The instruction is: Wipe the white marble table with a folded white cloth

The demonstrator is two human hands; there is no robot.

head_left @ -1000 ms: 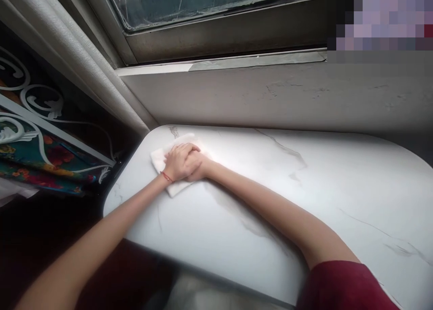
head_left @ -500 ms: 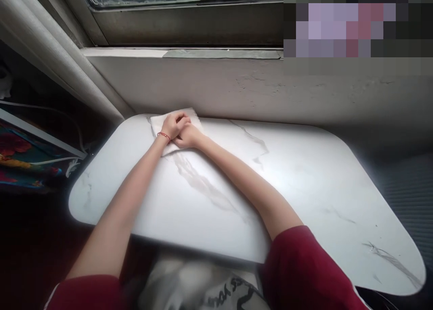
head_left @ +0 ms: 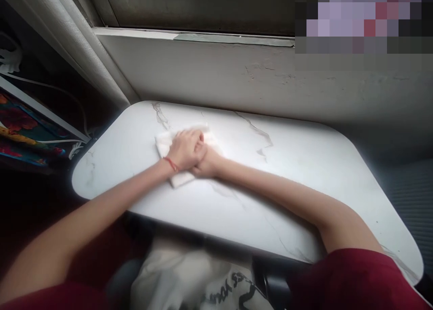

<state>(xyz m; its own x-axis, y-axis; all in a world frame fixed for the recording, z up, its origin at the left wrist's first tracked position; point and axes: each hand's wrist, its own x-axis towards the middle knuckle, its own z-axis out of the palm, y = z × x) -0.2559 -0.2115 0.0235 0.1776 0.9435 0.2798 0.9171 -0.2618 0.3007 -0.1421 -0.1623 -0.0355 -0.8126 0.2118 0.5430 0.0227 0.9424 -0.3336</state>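
A white cloth point(head_left: 182, 179) lies flat on the white marble-patterned table point(head_left: 287, 143), left of its middle. My left hand point(head_left: 186, 150), with a red cord at the wrist, rests over my right hand point(head_left: 208, 161), its fingers closed around it. Underneath, the right hand presses down on the cloth; its fingers are mostly hidden by the left. Motion blurs both hands slightly. Corners of the cloth stick out to the left, at the back and toward me.
Behind the table runs a wall point(head_left: 203, 71) with peeling paint, below a window ledge point(head_left: 142, 33). A pale curtain point(head_left: 77, 43) hangs at the left, near a colourful floral fabric point(head_left: 23, 134). A ribbed grey seat point(head_left: 409, 192) is at the right.
Both hands and the cloth have moved from the table's back edge toward me and slightly right. The elbows have spread outward. The view has tilted down a little.
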